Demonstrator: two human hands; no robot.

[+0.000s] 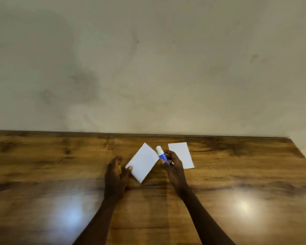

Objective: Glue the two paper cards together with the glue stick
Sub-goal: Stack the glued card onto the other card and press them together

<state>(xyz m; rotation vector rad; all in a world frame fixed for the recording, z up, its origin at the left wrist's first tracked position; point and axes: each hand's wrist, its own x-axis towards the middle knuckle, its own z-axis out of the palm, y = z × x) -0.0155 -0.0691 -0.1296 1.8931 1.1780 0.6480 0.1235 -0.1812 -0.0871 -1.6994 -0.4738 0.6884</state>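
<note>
My left hand (115,175) pinches the lower left corner of a white paper card (142,162), which is turned like a diamond just above the table. A small yellow thing (119,169), perhaps the glue cap, sits in the same palm. My right hand (173,166) grips a blue glue stick (162,155) with its white tip up, pointing toward the card's right edge. A second white card (181,154) lies flat on the table, partly hidden behind my right hand.
The wooden table (60,174) is glossy, with two bright light glares near its front. Its far edge meets a plain beige wall (148,68). The table's right edge runs diagonally at the far right.
</note>
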